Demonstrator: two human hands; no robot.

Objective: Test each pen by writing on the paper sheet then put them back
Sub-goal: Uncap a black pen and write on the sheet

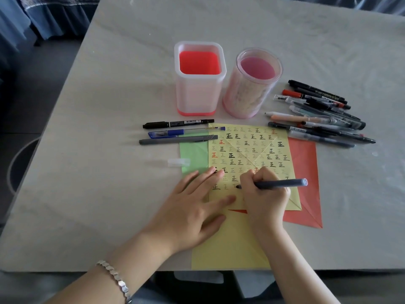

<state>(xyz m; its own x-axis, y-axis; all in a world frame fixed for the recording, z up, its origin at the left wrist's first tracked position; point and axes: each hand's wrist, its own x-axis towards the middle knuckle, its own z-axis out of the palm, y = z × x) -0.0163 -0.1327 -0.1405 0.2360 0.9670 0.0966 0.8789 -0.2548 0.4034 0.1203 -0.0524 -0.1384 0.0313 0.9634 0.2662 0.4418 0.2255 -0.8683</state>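
Note:
My right hand grips a grey pen with its tip touching the yellow paper sheet, which is covered with rows of written marks. Flat beside it, my left hand presses the sheet's left edge with straight fingers. A clear pen cap lies left of the paper. Three pens lie side by side above the sheet's left corner: a black marker, a blue pen and a grey pen. A pile of several pens lies at the right.
Two empty pen holders stand behind the paper: a square white one with a red base and a round clear pink one. A green sheet and a red sheet stick out from under the yellow one. The table's front edge is near.

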